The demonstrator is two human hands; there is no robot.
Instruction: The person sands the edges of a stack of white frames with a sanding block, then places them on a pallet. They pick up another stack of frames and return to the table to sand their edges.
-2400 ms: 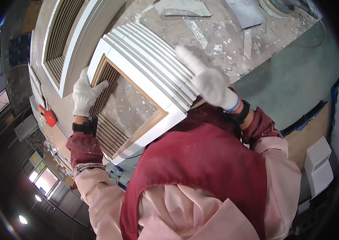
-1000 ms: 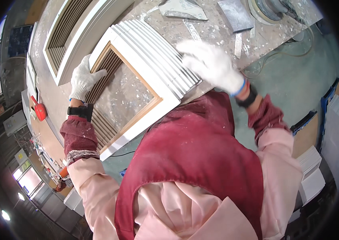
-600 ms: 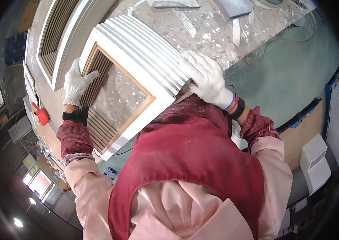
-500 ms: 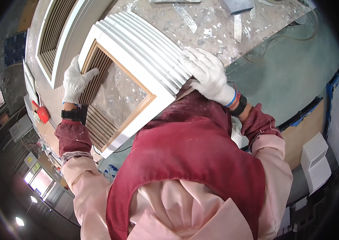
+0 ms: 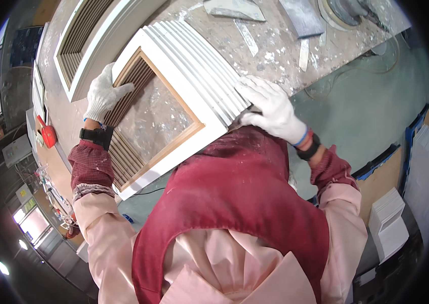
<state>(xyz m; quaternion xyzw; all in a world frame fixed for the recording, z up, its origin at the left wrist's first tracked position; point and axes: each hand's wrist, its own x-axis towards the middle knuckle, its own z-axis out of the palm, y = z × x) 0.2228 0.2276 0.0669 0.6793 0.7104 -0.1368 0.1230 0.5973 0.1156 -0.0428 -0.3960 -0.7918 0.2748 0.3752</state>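
Note:
A white frame [image 5: 171, 157] with a ribbed outer side [image 5: 199, 66] and a brown inner edge lies tilted on the worktable [image 5: 275, 61], partly against my apron. Through its rectangular opening the speckled tabletop shows. My left hand [image 5: 104, 96], in a white knit glove, grips the frame's left side, with the thumb reaching over toward the opening. My right hand [image 5: 270, 106], gloved the same way, lays its outstretched fingers on the right end of the ribbed side. Its thumb is apart, below the frame's corner.
A second ribbed white frame [image 5: 90, 66] lies behind my left hand. Toward the far edge are a grey block [image 5: 303, 17], a pale slab [image 5: 235, 9], flat strips [image 5: 246, 37] and a round tool [image 5: 343, 12]. A red-handled item [image 5: 47, 134] sits far left. Stacked white pieces [image 5: 388, 223] stand right.
The view has shifted, bringing more of the grey block and the round tool into sight. Both hands stay at the same places on the frame.

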